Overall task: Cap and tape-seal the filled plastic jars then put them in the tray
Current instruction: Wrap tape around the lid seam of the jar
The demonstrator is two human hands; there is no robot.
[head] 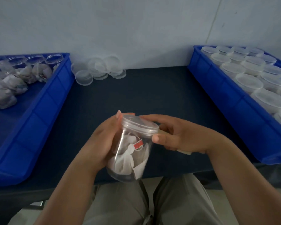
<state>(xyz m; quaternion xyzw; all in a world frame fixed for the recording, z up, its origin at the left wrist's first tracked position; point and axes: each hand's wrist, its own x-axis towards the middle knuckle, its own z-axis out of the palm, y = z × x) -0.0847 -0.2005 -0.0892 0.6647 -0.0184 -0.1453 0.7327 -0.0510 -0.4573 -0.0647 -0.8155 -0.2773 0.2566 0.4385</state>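
Head view, seated at bench.

Left hand (104, 140): fingers wrapped round the body of a clear round plastic jar (130, 153), gripping it. The jar is held tilted, in the air above the near edge of the dark blue bench (144, 91), base toward the person's lap.

Jar contents: white paper tea bags (128, 158), one with a red tag (138, 145).

A translucent round plastic lid (140, 125) sits on the jar mouth.

Right hand (177, 135): forefinger lies over the far rim of the lid, thumb presses the near rim, so the fingers pinch the lid. The other fingers are curled over a tan flat object (184, 151); cannot tell what it is.

Left edge of bench: blue rectangular plastic tray (55, 98) holding open clear jars (18, 75) filled with tea bags, no lids on.

Right edge of bench: second blue plastic tray (234, 111), packed with lidded clear jars (250, 78) in rows.

Far edge of bench, by the wall and just beside the left tray: a loose heap of translucent spare lids (97, 69).
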